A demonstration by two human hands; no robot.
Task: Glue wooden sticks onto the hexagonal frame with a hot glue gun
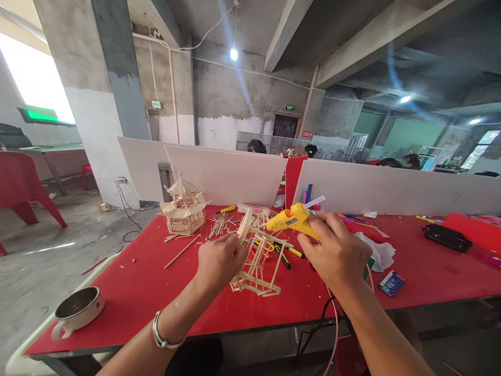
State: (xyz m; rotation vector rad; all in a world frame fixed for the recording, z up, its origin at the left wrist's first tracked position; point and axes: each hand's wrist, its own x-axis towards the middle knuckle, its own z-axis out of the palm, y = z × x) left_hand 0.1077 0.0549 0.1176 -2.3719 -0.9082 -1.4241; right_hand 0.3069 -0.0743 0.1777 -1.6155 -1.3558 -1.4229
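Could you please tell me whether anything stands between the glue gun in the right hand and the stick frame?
Nothing visible does: the yellow glue gun in the right hand has its nozzle close to the stick frame, which the left hand holds; contact is unclear.

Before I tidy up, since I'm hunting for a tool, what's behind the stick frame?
Behind the stick frame in the left hand, a black-and-yellow handle and red tabletop show. The sticks cover other parts, so I cannot identify that tool.
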